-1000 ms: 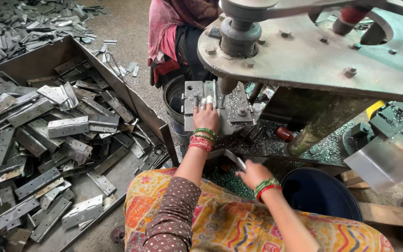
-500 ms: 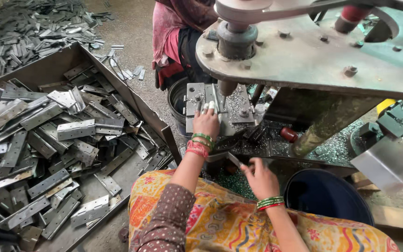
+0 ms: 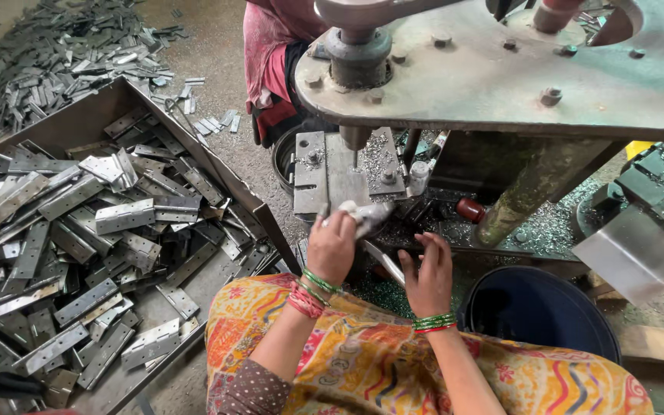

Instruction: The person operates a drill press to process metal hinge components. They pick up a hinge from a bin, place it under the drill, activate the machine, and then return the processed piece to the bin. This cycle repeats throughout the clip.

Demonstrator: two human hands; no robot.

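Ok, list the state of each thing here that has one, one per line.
Left hand: closed on a metal hinge piece at the press bed.
Right hand: fingers spread, holding a second hinge piece.
Press punch: raised, clear of the bed.
Metal tray: heaped with flat hinges.
Dark blue bucket: upright, contents not visible.
Floor pile of hinges: loose, scattered.

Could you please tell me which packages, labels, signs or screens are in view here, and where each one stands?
None show: only loose metal hinges in an open tray, a dark blue bucket and the press by the left hand and right hand.
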